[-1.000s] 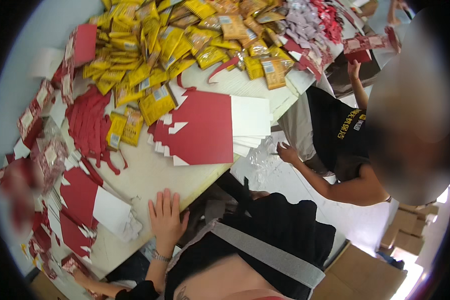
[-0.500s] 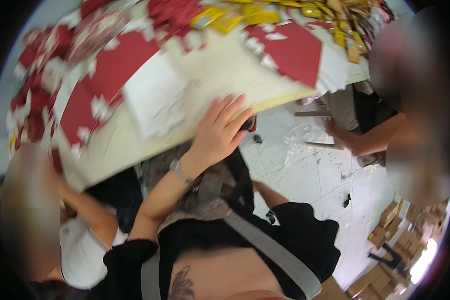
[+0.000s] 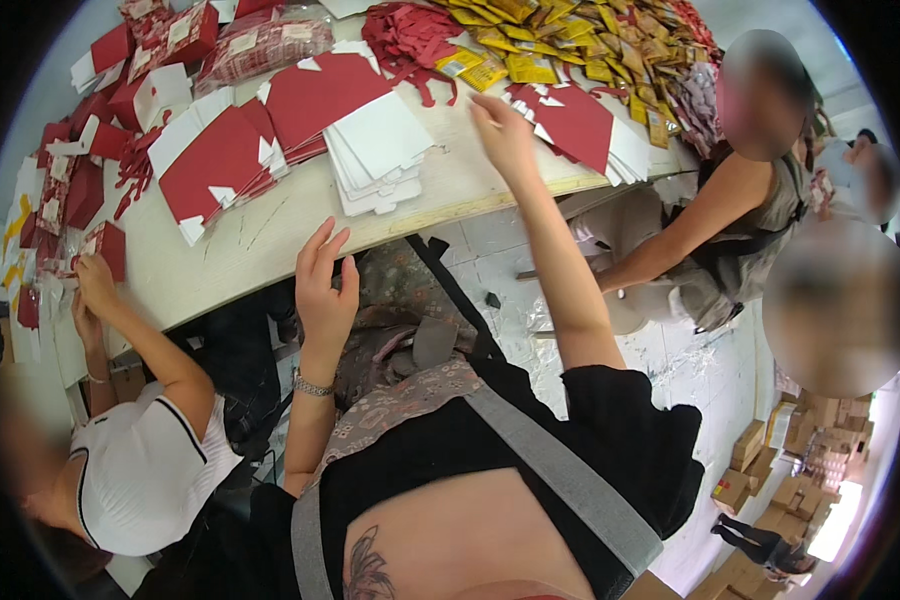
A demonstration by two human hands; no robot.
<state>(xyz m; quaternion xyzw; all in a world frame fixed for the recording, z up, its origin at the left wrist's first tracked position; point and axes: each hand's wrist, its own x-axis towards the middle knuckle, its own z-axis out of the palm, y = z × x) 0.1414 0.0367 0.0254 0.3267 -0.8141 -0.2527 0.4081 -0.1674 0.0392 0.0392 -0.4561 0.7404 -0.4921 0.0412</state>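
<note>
My left hand [image 3: 327,275] hangs near the front edge of the table [image 3: 450,205], fingers spread, with nothing in it. Above it lies a stack of white folded card pieces [image 3: 378,145], partly over flat red card sheets [image 3: 325,95]. My right hand [image 3: 505,140] is stretched over the table, its fingers loosely apart and nothing visible in them. It is nearest to a stack of flat red and white card blanks [image 3: 575,130] on its right. Beyond its fingertips is a heap of red ribbon strips [image 3: 410,40].
Yellow packets [image 3: 530,65] pile up along the far side. Finished red boxes [image 3: 85,190] crowd the left end, where a co-worker's hands [image 3: 95,290] hold a red box. Another person [image 3: 730,200] sits at right. Cardboard cartons [image 3: 780,490] stand on the floor.
My right hand has risen from beside my body and reached out over the table. My left hand has drawn back from the table edge. The view has shifted too.
</note>
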